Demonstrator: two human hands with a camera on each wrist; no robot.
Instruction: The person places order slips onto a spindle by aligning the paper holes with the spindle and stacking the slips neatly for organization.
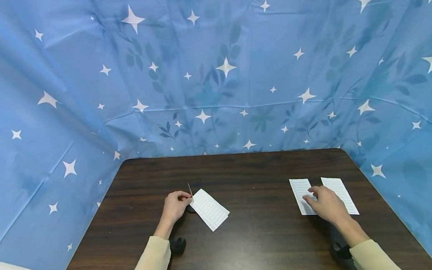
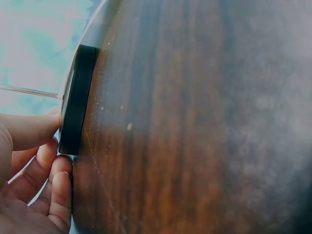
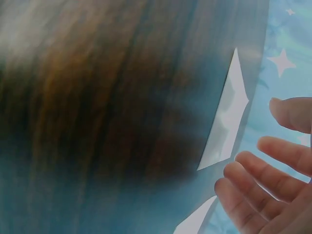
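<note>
My left hand [image 1: 176,206] is at a receipt spike on the left half of the table. Its thin metal rod [image 2: 34,91] rises from a round black base [image 2: 79,100]. The thumb lies at the base's upper face, fingertips against its rim. A few overlapping white lined paper slips [image 1: 211,210] reach from the spike toward the right, their near corner beside the thumb and overlapping the base. Over at the right, my right hand [image 1: 327,204] hovers with loosely bent, spread fingers, holding nothing. Below it are two lined slips, a left one [image 1: 299,190] and a right one [image 1: 341,191].
The dark wood-grain table [image 1: 254,245] has rounded far corners. A blue curtain [image 1: 213,89] with white stars hangs behind and beside it. Black wrist devices [image 1: 177,245] sit on both forearms, at the cuffs of pale yellow sleeves [image 1: 151,263].
</note>
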